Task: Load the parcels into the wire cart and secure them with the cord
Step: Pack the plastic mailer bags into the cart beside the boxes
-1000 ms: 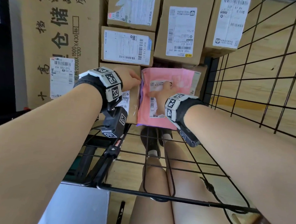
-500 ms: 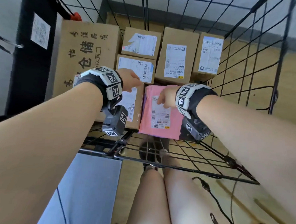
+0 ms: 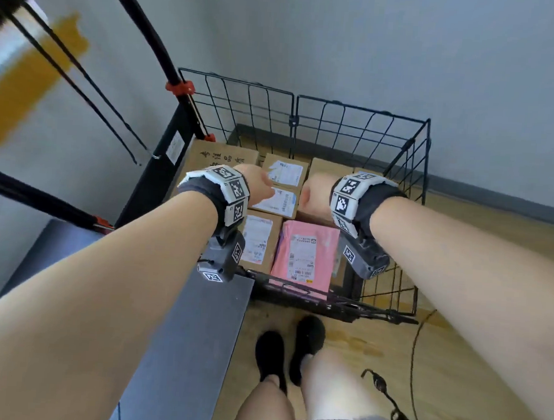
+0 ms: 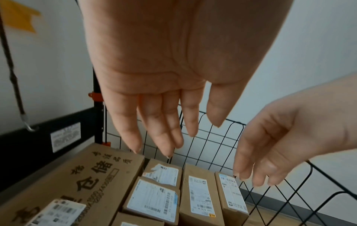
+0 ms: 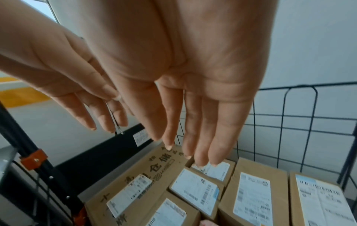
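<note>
Both hands have lifted off the pink mailer [image 3: 305, 257] and now hover above the wire cart [image 3: 398, 171]; left hand [image 4: 173, 73] and right hand [image 5: 183, 64] have fingers straight, holding nothing. Parcels [image 4: 154, 200] sit packed inside the cart. Boxes look stiff, probably light; mailer soft. Cord [image 3: 414, 348] trails on the floor beside the cart: limp, likely best taken near its end. Cart's handle frame [image 3: 160, 183] crowds its left side.

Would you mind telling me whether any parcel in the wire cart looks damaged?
One small cardboard box at the back of the wire cart has a torn, partly peeled shipping label; the other labels lie flat and whole.
</note>
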A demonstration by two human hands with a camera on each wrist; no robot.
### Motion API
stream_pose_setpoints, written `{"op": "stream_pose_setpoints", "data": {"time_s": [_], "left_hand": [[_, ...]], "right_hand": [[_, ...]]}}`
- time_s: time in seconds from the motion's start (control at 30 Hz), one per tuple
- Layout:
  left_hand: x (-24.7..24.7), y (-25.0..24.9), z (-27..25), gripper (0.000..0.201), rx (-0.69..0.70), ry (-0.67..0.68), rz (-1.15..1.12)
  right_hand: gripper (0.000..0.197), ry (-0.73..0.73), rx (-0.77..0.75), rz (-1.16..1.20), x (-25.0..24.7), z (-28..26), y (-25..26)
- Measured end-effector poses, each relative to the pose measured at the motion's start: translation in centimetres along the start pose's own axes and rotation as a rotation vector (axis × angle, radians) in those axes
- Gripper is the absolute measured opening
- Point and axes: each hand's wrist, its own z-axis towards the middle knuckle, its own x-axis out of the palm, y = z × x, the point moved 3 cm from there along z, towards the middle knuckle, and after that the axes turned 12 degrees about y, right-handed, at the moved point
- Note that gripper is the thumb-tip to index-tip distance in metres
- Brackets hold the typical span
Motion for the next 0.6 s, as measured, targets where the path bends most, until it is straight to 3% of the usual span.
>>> {"op": "stream_pose_setpoints", "data": {"time_s": [0.27,0.6], "left_hand": [[-0.9,-0.6,-9.2,0.038,-0.130,-0.204,-0.100],[4.9,-3.7,-20.8,0.034,-0.350,-0.369,-0.299]], "right_hand": [[0.031,-0.099,-0.121,-0.136,-5.0,-6.7,5.2],[0.031,-0.078,-0.330,-0.437,-1.8,-16.3,7.9]]}}
